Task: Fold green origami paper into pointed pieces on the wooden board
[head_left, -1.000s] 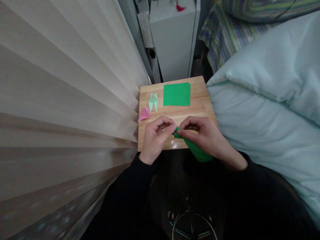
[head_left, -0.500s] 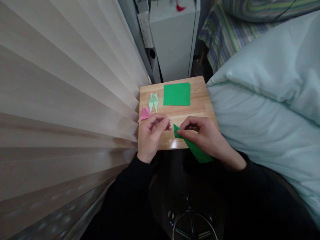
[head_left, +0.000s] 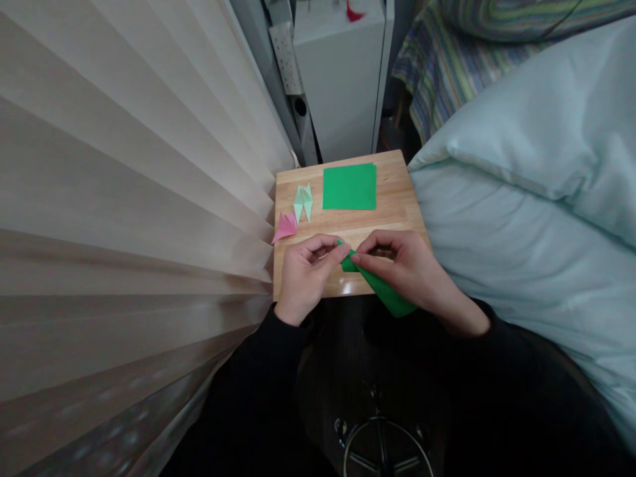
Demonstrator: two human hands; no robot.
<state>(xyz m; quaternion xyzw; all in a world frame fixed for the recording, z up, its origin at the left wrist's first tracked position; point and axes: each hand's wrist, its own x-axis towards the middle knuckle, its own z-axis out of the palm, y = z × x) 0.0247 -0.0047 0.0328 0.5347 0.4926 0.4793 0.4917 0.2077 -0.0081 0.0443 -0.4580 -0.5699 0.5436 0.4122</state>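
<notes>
A folded sheet of green origami paper (head_left: 390, 295) is held in the air over the near edge of the small wooden table (head_left: 397, 215). My right hand (head_left: 405, 262) pinches it between thumb and fingers close to its upper left end. At that pointed end, my left hand (head_left: 311, 271) grips the tip between thumb and forefinger. The paper's lower part hangs down past the table edge, partly covered by my right hand. Beyond my left hand lie a pink folded paper piece (head_left: 285, 227) and a pale green folded paper piece (head_left: 303, 201).
A stack of green paper (head_left: 349, 187) lies at the table's far side. Pleated curtains (head_left: 149, 199) border the left, and a pale blue quilt (head_left: 521, 192) borders the right. Behind the table stands a white cabinet (head_left: 340, 86). A metal chair base (head_left: 382, 444) is below.
My left hand has moved right and closed on the pointed tip of the green paper. My right hand keeps its pinch, and the paper's hanging end has shifted slightly up and left.
</notes>
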